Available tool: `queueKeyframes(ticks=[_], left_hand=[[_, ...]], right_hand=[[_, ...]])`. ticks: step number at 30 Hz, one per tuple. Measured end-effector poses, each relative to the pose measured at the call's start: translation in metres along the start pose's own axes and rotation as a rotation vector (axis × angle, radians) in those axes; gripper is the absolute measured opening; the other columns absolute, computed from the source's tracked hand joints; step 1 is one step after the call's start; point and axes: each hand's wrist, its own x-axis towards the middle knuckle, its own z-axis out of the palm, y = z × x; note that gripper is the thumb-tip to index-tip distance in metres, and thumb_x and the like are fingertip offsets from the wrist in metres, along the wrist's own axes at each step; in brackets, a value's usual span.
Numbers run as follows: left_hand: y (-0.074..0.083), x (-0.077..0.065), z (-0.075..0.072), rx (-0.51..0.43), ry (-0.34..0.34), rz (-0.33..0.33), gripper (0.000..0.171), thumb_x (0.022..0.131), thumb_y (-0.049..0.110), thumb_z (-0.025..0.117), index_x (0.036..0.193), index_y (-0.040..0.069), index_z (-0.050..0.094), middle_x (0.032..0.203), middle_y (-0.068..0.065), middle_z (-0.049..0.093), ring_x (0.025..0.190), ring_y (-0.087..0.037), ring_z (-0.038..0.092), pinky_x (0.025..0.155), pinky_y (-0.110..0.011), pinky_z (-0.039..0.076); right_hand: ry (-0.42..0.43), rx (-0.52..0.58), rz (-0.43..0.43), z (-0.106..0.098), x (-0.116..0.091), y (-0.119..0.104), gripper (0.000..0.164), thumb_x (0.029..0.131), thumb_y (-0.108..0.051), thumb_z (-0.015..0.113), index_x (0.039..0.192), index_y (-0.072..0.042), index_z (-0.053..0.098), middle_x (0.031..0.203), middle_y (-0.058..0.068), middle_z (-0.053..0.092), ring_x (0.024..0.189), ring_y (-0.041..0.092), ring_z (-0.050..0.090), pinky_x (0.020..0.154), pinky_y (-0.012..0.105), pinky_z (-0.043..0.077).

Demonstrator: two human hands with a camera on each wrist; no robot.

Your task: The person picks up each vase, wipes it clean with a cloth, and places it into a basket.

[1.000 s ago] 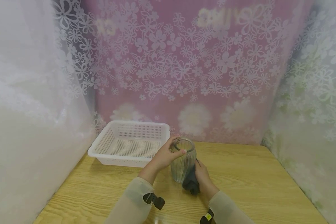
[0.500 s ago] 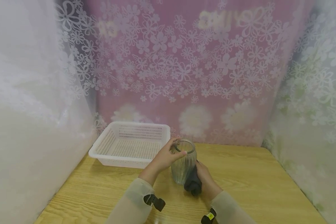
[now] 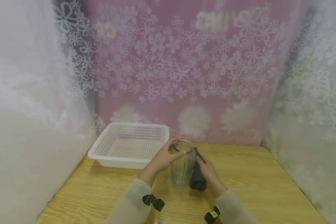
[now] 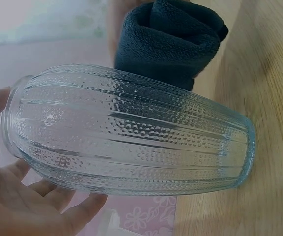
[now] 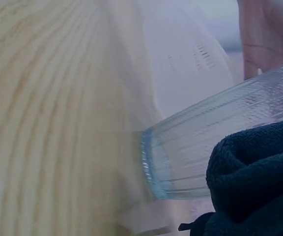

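Observation:
A clear ribbed glass vase (image 3: 182, 168) with a dimpled surface stands upright on the wooden table. My left hand (image 3: 163, 157) grips it near the neck, thumb at the front of the rim and fingers round the far side, as the left wrist view also shows at the hand (image 4: 28, 201). In my right hand (image 3: 208, 171) is a folded dark grey-blue cloth (image 3: 198, 177), held against or very near the vase's right side. The cloth (image 4: 168, 44) looks thick and fluffy in the left wrist view. Most right-hand fingers are hidden behind it.
A white perforated plastic basket (image 3: 120, 163) sits on the table (image 3: 240, 174) at the left, just behind my left hand. Flower-patterned curtains (image 3: 184, 62) hang at the back and both sides. Both wrists carry black straps (image 3: 154, 202).
My right hand has shifted right and turned the cloth more upright along the vase's side, exposing more of the lower glass. The left hand and vase stay nearly in place.

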Motion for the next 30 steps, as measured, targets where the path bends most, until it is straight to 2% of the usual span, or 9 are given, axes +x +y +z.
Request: queueKeyframes(ticks=[8,17,22,25,30], left_hand=[[0.0,-0.002,0.0,-0.01,-0.008,-0.004,0.073,0.089,0.052,0.072,0.151,0.038,0.037,0.16,-0.005,0.032,0.147,-0.036,0.027,0.109,-0.066,0.031],[0.001,-0.001,0.0,-0.019,0.004,-0.013,0.073,0.088,0.053,0.073,0.15,0.038,0.038,0.16,-0.005,0.032,0.148,-0.034,0.026,0.111,-0.065,0.029],[0.003,-0.003,0.0,-0.005,0.007,-0.003,0.073,0.089,0.051,0.072,0.151,0.036,0.037,0.16,-0.005,0.033,0.149,-0.033,0.025,0.112,-0.064,0.028],[0.003,-0.003,0.0,0.0,0.006,-0.002,0.073,0.09,0.051,0.072,0.152,0.036,0.036,0.16,-0.005,0.032,0.149,-0.033,0.024,0.113,-0.064,0.027],[0.001,-0.002,0.0,-0.012,0.0,0.0,0.073,0.09,0.051,0.072,0.152,0.036,0.036,0.16,-0.006,0.032,0.149,-0.034,0.024,0.113,-0.064,0.027]], right_hand=[[0.049,-0.049,-0.018,-0.012,-0.005,-0.013,0.069,0.107,-0.05,0.04,0.156,-0.002,0.03,0.142,0.03,0.048,0.119,0.041,0.055,0.099,0.054,0.046],[0.091,-0.081,-0.052,-0.023,-0.014,-0.035,0.073,0.105,-0.054,0.04,0.158,-0.006,0.026,0.154,0.028,0.034,0.13,0.045,0.045,0.108,0.06,0.035],[0.094,-0.073,-0.079,-0.024,-0.02,-0.043,0.072,0.105,-0.053,0.041,0.159,-0.008,0.026,0.155,0.026,0.033,0.132,0.045,0.044,0.108,0.06,0.035],[0.102,-0.063,-0.101,-0.024,-0.023,-0.047,0.07,0.106,-0.051,0.041,0.158,-0.007,0.028,0.155,0.026,0.035,0.13,0.044,0.047,0.106,0.058,0.039],[0.132,-0.081,-0.102,-0.026,-0.029,-0.054,0.069,0.105,-0.051,0.041,0.159,-0.009,0.028,0.149,0.027,0.042,0.116,0.038,0.056,0.094,0.049,0.046]])
